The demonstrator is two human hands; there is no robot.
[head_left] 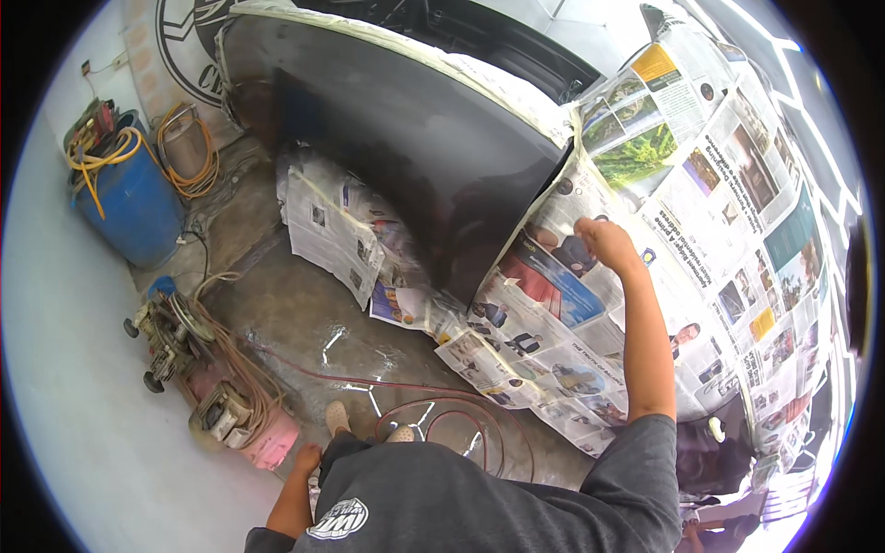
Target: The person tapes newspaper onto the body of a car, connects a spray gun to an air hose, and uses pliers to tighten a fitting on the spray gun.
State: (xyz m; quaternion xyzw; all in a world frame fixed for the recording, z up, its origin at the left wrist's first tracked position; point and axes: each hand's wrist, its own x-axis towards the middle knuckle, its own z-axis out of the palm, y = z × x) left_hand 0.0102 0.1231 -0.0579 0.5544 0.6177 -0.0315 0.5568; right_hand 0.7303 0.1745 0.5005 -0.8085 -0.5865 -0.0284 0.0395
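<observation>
A dark car fender panel (396,138) spans the upper middle, edged with pale masking tape. Newspaper sheets (710,276) cover the bodywork to its right and hang below the panel. My right hand (599,241) is raised in front of the newspaper, near the panel's taped right edge, with fingers curled; what they hold, if anything, is too small to make out. My left hand (306,458) hangs low beside my dark shorts at the bottom, fingers loosely curled, their contents hidden.
A blue barrel (134,217) with yellow hoses (195,184) stands at the upper left. Machinery over a pink container (267,442) lies beside the left wall. A red hose (359,378) loops on the floor near my feet. Part of another person (714,535) shows at lower right.
</observation>
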